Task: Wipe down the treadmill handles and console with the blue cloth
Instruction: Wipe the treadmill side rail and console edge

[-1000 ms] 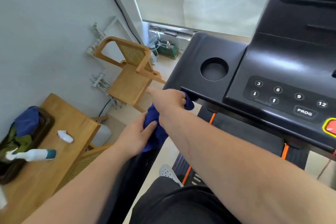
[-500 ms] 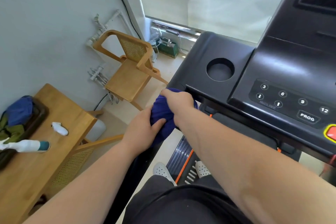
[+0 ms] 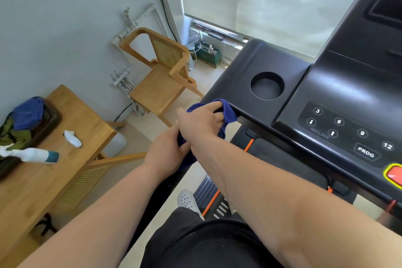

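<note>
left hand and right hand still grip the blue cloth, now at the console edge.

Left: wooden table against wall. On it: dark tray holding blue and green fabric; white spray bottle lying on side, teal base rightward; small white wad. Far centre: cane-backed wooden chair, wall pipes behind. Green box on floor under window blind.
</note>
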